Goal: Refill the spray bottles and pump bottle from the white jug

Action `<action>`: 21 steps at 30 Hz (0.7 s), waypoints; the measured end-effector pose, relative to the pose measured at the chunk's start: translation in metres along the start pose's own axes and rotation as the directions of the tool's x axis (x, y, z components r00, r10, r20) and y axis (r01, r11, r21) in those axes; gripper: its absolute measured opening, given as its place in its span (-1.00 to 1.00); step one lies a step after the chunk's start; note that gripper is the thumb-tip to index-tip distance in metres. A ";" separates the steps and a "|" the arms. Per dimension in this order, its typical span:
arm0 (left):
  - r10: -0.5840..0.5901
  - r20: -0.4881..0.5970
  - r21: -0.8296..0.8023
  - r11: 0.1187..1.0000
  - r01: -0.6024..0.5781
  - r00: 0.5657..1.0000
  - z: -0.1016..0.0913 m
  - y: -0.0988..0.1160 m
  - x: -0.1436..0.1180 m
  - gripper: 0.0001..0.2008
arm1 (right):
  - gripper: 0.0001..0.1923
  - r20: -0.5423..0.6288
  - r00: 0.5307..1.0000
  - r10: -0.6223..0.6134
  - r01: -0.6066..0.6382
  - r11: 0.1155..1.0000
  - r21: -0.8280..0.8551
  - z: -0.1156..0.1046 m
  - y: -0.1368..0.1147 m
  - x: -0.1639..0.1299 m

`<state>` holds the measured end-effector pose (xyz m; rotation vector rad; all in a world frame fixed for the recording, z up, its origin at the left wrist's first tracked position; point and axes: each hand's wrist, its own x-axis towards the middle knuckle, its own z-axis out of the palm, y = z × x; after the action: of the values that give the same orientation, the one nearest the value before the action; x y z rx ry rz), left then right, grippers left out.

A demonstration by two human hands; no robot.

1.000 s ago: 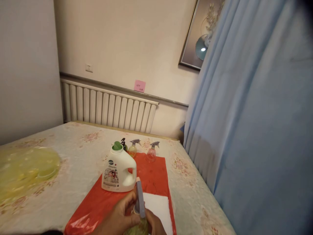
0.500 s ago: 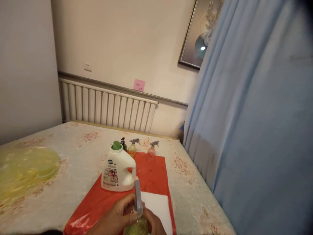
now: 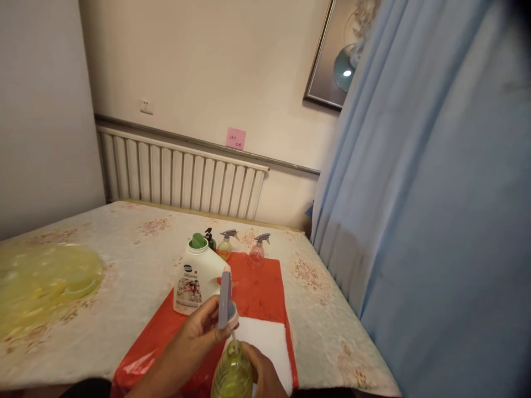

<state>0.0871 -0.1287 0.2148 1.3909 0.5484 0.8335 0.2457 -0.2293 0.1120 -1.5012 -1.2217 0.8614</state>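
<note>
Between the thumb and fingers of my left hand (image 3: 203,326) is a grey spray nozzle (image 3: 225,301) with a white collar. Its thin tube (image 3: 234,341) runs down into the open neck of a yellow-green clear bottle (image 3: 233,376). My right hand (image 3: 264,367) is wrapped round that bottle's right side, near its neck. Just behind my left hand stands a white detergent jug (image 3: 199,276) with a green spout. Under both lies a red plastic sheet (image 3: 257,287), with a white cloth or pad (image 3: 265,345) on its right part.
At the sheet's far edge stand a pink spray bottle (image 3: 256,255), a yellowish spray bottle (image 3: 224,247) and a dark pump bottle (image 3: 211,241). A translucent yellow basin (image 3: 83,260) sits at left on the floral tablecloth (image 3: 136,265). A blue curtain (image 3: 398,221) hangs along the right.
The spray nozzle has come up off the bottle's neck, lifted by my left hand, so its tube now shows. My right hand stays on the bottle. The view has shifted slightly.
</note>
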 end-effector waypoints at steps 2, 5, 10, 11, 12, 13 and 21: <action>0.023 -0.016 0.035 0.999 -0.022 1.000 -0.002 0.006 0.000 -0.68 | -0.02 0.042 0.999 0.021 -0.021 1.000 0.012 -0.002 0.000 0.001; 0.068 -0.049 0.094 0.994 -0.063 0.996 -0.004 0.012 -0.001 -0.67 | -0.01 0.030 0.997 0.066 -0.066 0.998 0.008 -0.001 -0.002 0.003; 0.153 -0.090 0.175 0.975 -0.135 0.984 -0.005 0.020 -0.005 -0.69 | -0.15 0.084 0.996 0.008 -0.008 1.000 -0.003 -0.001 -0.015 0.006; 0.170 -0.100 0.191 0.970 -0.148 0.980 -0.005 0.021 -0.006 -0.70 | -0.19 0.100 0.995 -0.008 0.008 1.000 0.006 -0.002 -0.018 0.006; 0.172 -0.093 0.210 0.966 -0.150 0.981 -0.005 0.022 -0.007 -0.72 | -0.23 0.106 0.994 -0.016 0.015 1.000 0.011 -0.003 -0.021 0.006; 0.158 -0.065 0.231 0.963 -0.140 0.985 -0.005 0.022 -0.008 -0.73 | -0.24 0.101 0.995 -0.016 0.015 1.000 0.012 -0.004 -0.024 0.005; 0.160 -0.166 0.184 0.974 -0.129 0.973 -0.014 0.012 -0.006 -0.68 | -0.30 0.009 1.000 0.009 -0.009 0.997 -0.077 -0.004 -0.034 -0.002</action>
<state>0.0704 -0.1253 0.2240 1.5360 0.6771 1.0577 0.2397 -0.2318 0.1458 -1.5669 -1.2688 0.8367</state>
